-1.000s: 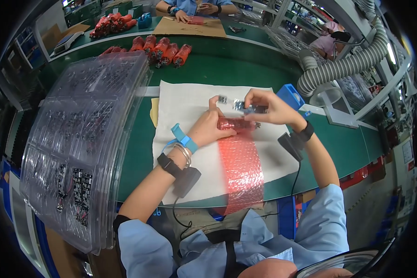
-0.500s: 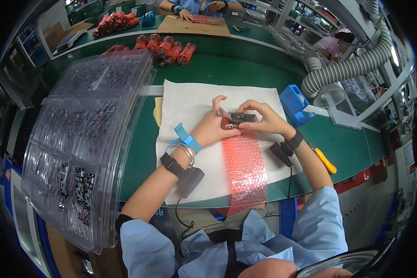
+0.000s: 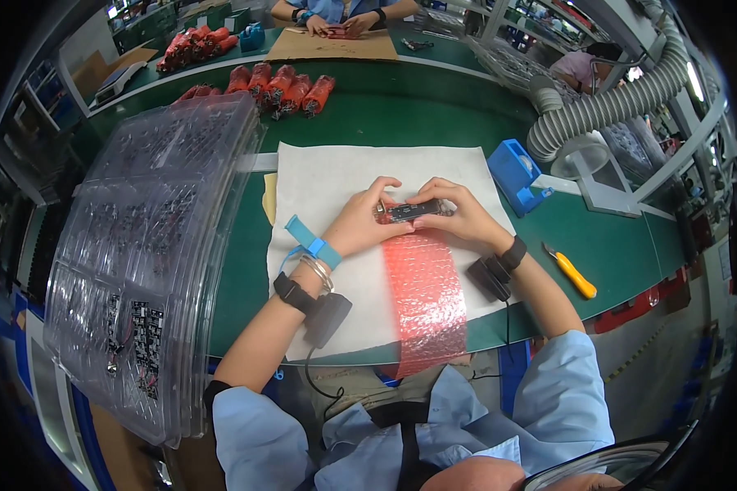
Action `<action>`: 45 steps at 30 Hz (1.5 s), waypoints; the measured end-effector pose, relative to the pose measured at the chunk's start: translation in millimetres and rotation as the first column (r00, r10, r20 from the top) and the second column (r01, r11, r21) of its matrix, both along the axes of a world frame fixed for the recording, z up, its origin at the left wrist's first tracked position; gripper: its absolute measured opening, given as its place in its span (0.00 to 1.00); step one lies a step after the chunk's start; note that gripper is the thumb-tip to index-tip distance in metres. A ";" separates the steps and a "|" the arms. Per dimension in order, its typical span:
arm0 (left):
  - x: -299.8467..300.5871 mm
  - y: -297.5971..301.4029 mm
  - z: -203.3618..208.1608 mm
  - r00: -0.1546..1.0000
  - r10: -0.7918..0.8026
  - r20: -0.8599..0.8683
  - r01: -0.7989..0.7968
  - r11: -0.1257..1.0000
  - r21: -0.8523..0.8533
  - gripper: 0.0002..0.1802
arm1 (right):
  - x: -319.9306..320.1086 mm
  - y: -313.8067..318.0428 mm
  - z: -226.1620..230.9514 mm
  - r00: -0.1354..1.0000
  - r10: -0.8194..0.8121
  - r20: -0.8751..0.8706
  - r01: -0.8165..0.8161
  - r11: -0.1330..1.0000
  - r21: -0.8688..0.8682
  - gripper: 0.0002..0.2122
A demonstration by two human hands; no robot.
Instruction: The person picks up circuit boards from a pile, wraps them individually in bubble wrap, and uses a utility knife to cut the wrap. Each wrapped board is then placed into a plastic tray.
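A small stack of black circuit boards (image 3: 415,211) is held level between my two hands, over the middle of the white sheet (image 3: 323,184). My left hand (image 3: 367,219) is closed on its left end, where some red shows between the fingers. The right end is pinched by the thumb and fingers of my right hand (image 3: 467,217). A strip of red bubble wrap (image 3: 426,303) runs from under the boards toward me and over the table's near edge. Whether the boards touch the wrap is hidden by my hands.
Clear plastic trays (image 3: 139,254) of circuit boards are stacked at left. Red-wrapped bundles (image 3: 278,88) lie at the back. On the right are a blue tape dispenser (image 3: 513,176), yellow-handled pliers (image 3: 576,274) and a fume hose (image 3: 614,119). A co-worker's hands (image 3: 336,26) work opposite.
My left fingers have come down from a raised pose onto the boards' end. The boards have turned slightly and show more of their upper face. Opposite, the co-worker's hands have come together.
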State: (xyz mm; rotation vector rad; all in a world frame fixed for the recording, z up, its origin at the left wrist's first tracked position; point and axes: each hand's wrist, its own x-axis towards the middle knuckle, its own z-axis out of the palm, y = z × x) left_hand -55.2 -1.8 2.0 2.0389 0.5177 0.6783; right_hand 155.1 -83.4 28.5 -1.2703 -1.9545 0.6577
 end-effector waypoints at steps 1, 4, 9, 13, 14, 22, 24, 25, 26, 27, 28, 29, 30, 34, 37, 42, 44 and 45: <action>-1.0 -1.8 0.9 0.998 0.024 0.050 -0.025 0.999 0.025 0.41 | -0.1 -0.9 -2.1 1.000 -0.008 -0.009 0.008 1.000 0.006 0.16; -5.2 -2.9 5.2 0.987 0.062 0.145 -0.074 0.994 0.075 0.33 | -3.0 -3.2 -2.8 0.999 -0.028 -0.034 0.028 0.999 0.022 0.16; -6.1 0.9 9.9 0.999 0.051 -0.016 -0.046 0.974 0.224 0.20 | 1.9 -6.9 12.3 1.000 -0.027 0.000 0.027 0.999 -0.037 0.16; -6.3 -1.8 11.8 0.997 0.076 -0.007 -0.073 0.973 0.219 0.15 | 17.8 -10.4 17.4 1.000 -0.020 -0.013 0.018 0.995 -0.094 0.15; -6.4 -2.7 12.4 0.996 0.085 -0.016 -0.079 0.970 0.230 0.15 | 21.3 -11.4 17.7 1.000 0.005 0.015 -0.004 0.997 -0.079 0.15; -2.8 -10.9 29.2 0.977 0.170 -0.127 -0.094 0.885 0.455 0.13 | 16.2 -14.6 24.5 0.995 -0.018 0.103 0.029 0.994 -0.108 0.15; -0.6 -11.6 36.0 0.967 0.199 -0.160 -0.088 0.848 0.523 0.13 | 12.2 -14.0 30.3 0.990 -0.030 0.134 0.048 0.990 -0.131 0.15; 2.7 -9.7 44.5 0.951 0.166 -0.260 -0.024 0.880 0.474 0.12 | 10.8 -12.5 36.0 0.985 -0.033 0.170 0.057 0.989 -0.138 0.15; 6.8 -5.8 52.7 0.926 0.127 -0.356 0.036 0.908 0.417 0.12 | 9.8 -10.9 40.9 0.978 -0.037 0.206 0.067 0.987 -0.144 0.14; 11.4 -0.7 58.1 0.891 0.082 -0.447 0.092 0.931 0.354 0.11 | 9.6 -10.8 43.3 0.970 -0.040 0.241 0.078 0.986 -0.150 0.14; 14.7 10.1 60.3 0.892 0.087 -0.444 0.087 0.930 0.357 0.11 | 9.0 -9.7 44.0 0.969 -0.037 0.244 0.075 0.986 -0.147 0.14; 17.4 25.4 60.0 0.880 -0.049 -0.472 0.160 0.967 0.198 0.11 | 8.9 -8.1 43.1 0.971 -0.038 0.237 0.078 0.984 -0.161 0.14; 17.3 39.7 58.2 0.859 -0.181 -0.480 0.225 0.974 0.035 0.11 | 7.6 -5.7 42.2 0.973 -0.034 0.228 0.075 0.982 -0.174 0.14; 19.1 48.9 45.9 0.837 -0.300 -0.457 0.232 0.952 -0.200 0.12 | 10.1 -8.2 36.8 0.980 -0.047 0.195 0.082 0.981 -0.178 0.14; 17.3 52.2 39.8 0.840 -0.298 -0.453 0.201 0.947 -0.250 0.14 | 12.0 -8.6 37.5 0.981 -0.043 0.191 0.074 0.985 -0.156 0.14; 15.7 45.2 42.7 0.811 -0.324 -0.488 0.208 0.938 -0.277 0.18 | 12.0 -11.6 40.4 0.963 0.018 0.268 0.008 0.995 -0.096 0.13; 15.0 44.1 42.0 0.796 -0.331 -0.507 0.215 0.937 -0.273 0.19 | 10.7 -12.8 39.3 0.954 0.036 0.298 -0.012 0.997 -0.082 0.13; 15.1 45.0 39.4 0.797 -0.334 -0.503 0.236 0.939 -0.251 0.20 | 9.3 -12.5 37.5 0.960 0.046 0.277 -0.021 0.995 -0.094 0.13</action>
